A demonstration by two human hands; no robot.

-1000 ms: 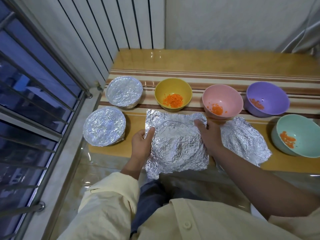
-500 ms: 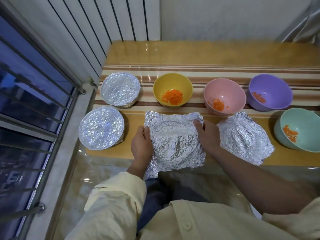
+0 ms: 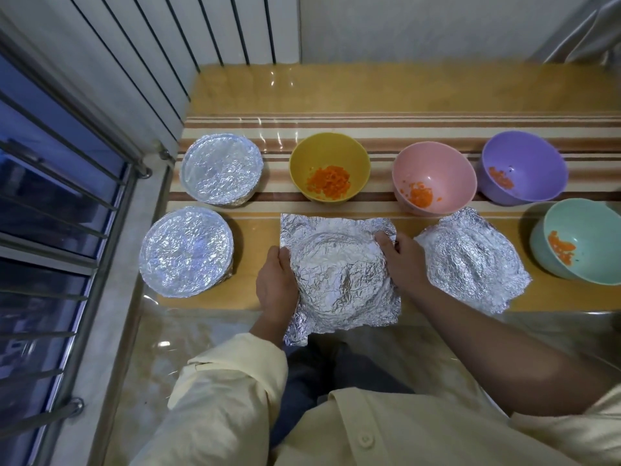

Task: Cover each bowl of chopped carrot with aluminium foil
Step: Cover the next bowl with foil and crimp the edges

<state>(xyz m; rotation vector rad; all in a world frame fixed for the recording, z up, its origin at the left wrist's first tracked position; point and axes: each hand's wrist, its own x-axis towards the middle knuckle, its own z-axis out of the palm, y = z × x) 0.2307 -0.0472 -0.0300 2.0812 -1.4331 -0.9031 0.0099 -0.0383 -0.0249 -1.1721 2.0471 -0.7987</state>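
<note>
On the table (image 3: 235,95), both hands (image 3: 277,284) (image 3: 405,260) press the foil sheet (image 3: 339,277) edges.

Soft, dim indoor light is cast from above; glare is seen on the glossy counter (image 3: 336,92). Dusk blue is shown through the window (image 3: 40,183). Edges are bent by wide-angle distortion, and corners are slightly blurred.

Bare tabletop (image 3: 386,89) behind bowls (image 3: 330,169)

A single head-worn wide-angle view is given — aimed steeply down and forward, close over the table (image 3: 403,92), its far edge at frame top.
</note>
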